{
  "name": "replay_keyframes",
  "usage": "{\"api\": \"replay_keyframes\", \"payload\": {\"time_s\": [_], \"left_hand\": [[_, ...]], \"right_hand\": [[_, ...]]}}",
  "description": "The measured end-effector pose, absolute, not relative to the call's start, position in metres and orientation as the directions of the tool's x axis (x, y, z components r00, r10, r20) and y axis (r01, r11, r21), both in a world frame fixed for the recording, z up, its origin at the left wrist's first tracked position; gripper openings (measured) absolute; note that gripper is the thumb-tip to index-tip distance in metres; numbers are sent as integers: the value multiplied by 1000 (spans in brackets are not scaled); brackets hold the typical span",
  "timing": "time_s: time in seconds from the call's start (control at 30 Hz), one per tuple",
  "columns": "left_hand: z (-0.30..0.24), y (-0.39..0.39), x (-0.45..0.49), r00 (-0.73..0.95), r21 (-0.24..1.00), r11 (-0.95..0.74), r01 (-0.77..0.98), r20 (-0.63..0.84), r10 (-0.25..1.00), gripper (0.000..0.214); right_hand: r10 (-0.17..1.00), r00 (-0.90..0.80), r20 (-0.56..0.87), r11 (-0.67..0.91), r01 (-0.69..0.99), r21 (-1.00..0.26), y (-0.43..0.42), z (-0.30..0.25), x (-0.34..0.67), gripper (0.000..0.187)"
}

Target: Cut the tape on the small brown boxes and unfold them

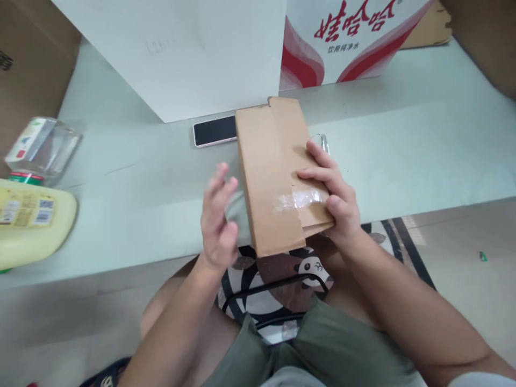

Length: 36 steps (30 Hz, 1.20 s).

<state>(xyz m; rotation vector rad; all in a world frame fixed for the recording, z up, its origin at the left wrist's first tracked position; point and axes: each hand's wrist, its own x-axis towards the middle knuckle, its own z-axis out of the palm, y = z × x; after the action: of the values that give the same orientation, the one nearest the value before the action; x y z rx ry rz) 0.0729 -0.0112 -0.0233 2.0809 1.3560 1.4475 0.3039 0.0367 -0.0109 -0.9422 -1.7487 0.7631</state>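
Note:
A flat brown cardboard box point(269, 172) with a strip of clear tape lies tilted over the near edge of the pale green table point(403, 156). My right hand point(334, 196) grips its right side, fingers curled over the taped flap. My left hand point(217, 220) hovers just left of the box, fingers stretched and slightly blurred, holding nothing.
A phone point(213, 130) lies face up behind the box. A large white box point(181, 48) and a red-and-white printed carton point(346, 37) stand at the back. A yellow bottle point(32, 226) and a clear plastic bottle point(42, 145) lie at the left. A patterned stool point(274, 290) sits below.

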Motion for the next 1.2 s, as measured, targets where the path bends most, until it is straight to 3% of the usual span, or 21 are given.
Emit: {"api": "replay_keyframes", "payload": {"time_s": [0.1,0.2,0.37,0.7,1.2], "left_hand": [[0,-25,85,311,371,-795,480,775,549,48],[7,-27,95,332,269,-802,534,805,491,35],[-3,-22,99,263,245,-765,596,840,474,36],[-9,-19,111,124,261,-731,631,896,427,39],[-9,-21,108,144,254,-726,639,888,437,44]], "right_hand": [[847,-252,467,525,272,-806,36,-10,299,57],[840,-260,476,536,260,-803,34,-8,294,51],[822,-254,510,562,210,-800,32,-9,289,44],[785,-148,601,617,272,-739,26,-10,284,39],[795,-158,586,605,272,-748,24,-8,282,42]]}}
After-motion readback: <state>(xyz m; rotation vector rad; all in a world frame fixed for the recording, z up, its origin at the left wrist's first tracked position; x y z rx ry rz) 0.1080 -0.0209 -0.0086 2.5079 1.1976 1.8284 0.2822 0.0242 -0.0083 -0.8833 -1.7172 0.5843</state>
